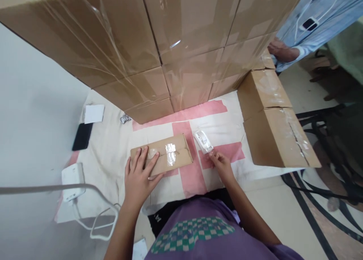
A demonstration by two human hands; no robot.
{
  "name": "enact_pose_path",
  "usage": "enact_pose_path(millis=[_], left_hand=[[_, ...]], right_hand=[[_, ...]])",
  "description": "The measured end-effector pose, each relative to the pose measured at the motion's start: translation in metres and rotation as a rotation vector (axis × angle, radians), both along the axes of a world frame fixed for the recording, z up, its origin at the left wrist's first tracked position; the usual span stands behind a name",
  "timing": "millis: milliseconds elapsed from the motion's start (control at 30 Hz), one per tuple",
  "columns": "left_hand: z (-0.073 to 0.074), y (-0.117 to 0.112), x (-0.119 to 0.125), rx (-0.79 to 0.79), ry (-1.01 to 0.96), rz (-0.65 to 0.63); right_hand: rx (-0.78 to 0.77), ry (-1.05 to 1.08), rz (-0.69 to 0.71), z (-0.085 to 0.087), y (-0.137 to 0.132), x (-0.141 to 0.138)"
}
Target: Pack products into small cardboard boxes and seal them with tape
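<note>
Carton [163, 161] was laid flat near the middle of the near edge of the surface [110, 150], tilted slightly, its right end set farther from that edge than its left. Left grip [138, 173] was spread open, palm down, fingers rested on the carton's left half; nothing was clasped by it. A shiny strip of clear tape [171, 160] was stuck across the carton's top seam, right of the fingers. White tape dispenser [203, 141] was pinched at its near end by the right grip [222, 165], just right of the carton and apart from it. Surface was covered with white cloth [98, 192], marked with pink strips [193, 180]. Far edge was walled off by a tall box stack [187, 63]; more boxes [263, 141] were lined up along the right edge. Toward the left edge, a white paper piece [94, 113] and a black flat object [82, 136] were placed touching or nearly so; crumpled foil [125, 118] was left beside the stack's left corner. White power block [73, 181] was set by the near left corner. Beyond the far right corner, a co-worker's hand [283, 51] was seen by the boxes, partly hidden.
</note>
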State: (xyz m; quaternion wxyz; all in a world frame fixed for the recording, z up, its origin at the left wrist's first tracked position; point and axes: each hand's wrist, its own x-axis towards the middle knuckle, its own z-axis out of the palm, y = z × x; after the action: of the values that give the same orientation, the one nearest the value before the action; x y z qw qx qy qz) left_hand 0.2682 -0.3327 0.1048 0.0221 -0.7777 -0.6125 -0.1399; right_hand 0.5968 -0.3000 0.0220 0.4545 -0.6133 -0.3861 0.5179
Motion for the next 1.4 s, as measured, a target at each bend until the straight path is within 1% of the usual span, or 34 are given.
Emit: enact_pose_path(millis=[67, 133, 200, 233, 267, 300, 333, 400, 467, 533, 567, 600, 633, 667, 700, 767, 800, 833, 867, 900, 967, 1033, 1100, 1167, 1233, 1300, 1400], left_hand=[[0.009, -0.002, 0.007, 0.027, -0.006, -0.002], [0.019, -0.007, 0.023, 0.129, -0.067, -0.014], [0.027, -0.015, 0.044, 0.269, -0.18, -0.021], [0.029, -0.02, 0.057, 0.311, -0.252, -0.019], [0.03, -0.025, 0.068, 0.317, -0.336, -0.016], [0.03, -0.029, 0.079, 0.278, -0.443, -0.012], [0.029, -0.033, 0.089, 0.204, -0.576, -0.01], [0.026, -0.037, 0.101, -0.013, -0.892, -0.002], [0.025, -0.038, 0.104, -0.241, -1.171, 0.002], [0.026, -0.039, 0.103, -0.426, -1.316, -0.008], [0.027, -0.04, 0.101, -0.468, -1.334, -0.004], [0.028, -0.041, 0.1, -0.456, -1.319, 0.014], [0.028, -0.043, 0.099, -0.387, -1.275, 0.037], [0.029, -0.045, 0.098, -0.271, -1.211, 0.049], [0.03, -0.047, 0.097, -0.132, -1.137, 0.034], [0.034, -0.05, 0.094, 0.112, -1.004, -0.067], [0.037, -0.049, 0.091, 0.176, -0.956, -0.124], [0.041, -0.046, 0.087, 0.194, -0.92, -0.158], [0.046, -0.041, 0.083, 0.174, -0.892, -0.156], [0.05, -0.035, 0.077, 0.115, -0.864, -0.122], [0.056, -0.017, 0.063, -0.075, -0.824, -0.018], [0.056, 0.004, 0.049, -0.263, -0.814, 0.069], [0.05, 0.024, 0.037, -0.369, -0.807, 0.106], [0.042, 0.04, 0.03, -0.38, -0.751, 0.099], [0.036, 0.05, 0.029, -0.369, -0.623, 0.064], [0.033, 0.053, 0.032, -0.35, -0.483, 0.055], [0.034, 0.052, 0.042, -0.291, -0.347, 0.127]], right_hand=[[0.052, -0.012, 0.018, 0.013, -0.008, -0.004], [0.166, -0.048, 0.086, 0.03, -0.016, -0.01], [0.329, -0.117, 0.178, 0.051, -0.021, -0.017], [0.41, -0.151, 0.225, 0.061, -0.023, -0.019], [0.475, -0.175, 0.267, 0.07, -0.025, -0.021], [0.526, -0.186, 0.312, 0.079, -0.027, -0.023], [0.563, -0.184, 0.36, 0.087, -0.029, -0.024], [0.602, -0.154, 0.465, 0.1, -0.033, -0.026], [0.623, -0.118, 0.557, 0.108, -0.037, -0.027], [0.633, -0.107, 0.636, 0.111, -0.039, -0.029], [0.632, -0.118, 0.67, 0.111, -0.04, -0.031], [0.629, -0.136, 0.69, 0.11, -0.039, -0.033], [0.623, -0.159, 0.694, 0.108, -0.038, -0.035], [0.615, -0.193, 0.671, 0.106, -0.035, -0.037], [0.608, -0.242, 0.616, 0.104, -0.031, -0.039], [0.614, -0.38, 0.451, 0.099, -0.02, -0.044], [0.638, -0.46, 0.391, 0.098, -0.012, -0.047], [0.671, -0.541, 0.375, 0.097, -0.004, -0.05], [0.711, -0.61, 0.406, 0.096, 0.005, -0.053], [0.744, -0.661, 0.477, 0.095, 0.014, -0.057], [0.761, -0.705, 0.637, 0.093, 0.03, -0.064], [0.74, -0.693, 0.713, 0.091, 0.042, -0.069], [0.736, -0.661, 0.722, 0.088, 0.048, -0.072], [0.739, -0.638, 0.709, 0.085, 0.049, -0.072], [0.728, -0.621, 0.695, 0.082, 0.046, -0.072], [0.7, -0.604, 0.682, 0.077, 0.042, -0.073], [0.652, -0.552, 0.651, 0.067, 0.035, -0.074]])
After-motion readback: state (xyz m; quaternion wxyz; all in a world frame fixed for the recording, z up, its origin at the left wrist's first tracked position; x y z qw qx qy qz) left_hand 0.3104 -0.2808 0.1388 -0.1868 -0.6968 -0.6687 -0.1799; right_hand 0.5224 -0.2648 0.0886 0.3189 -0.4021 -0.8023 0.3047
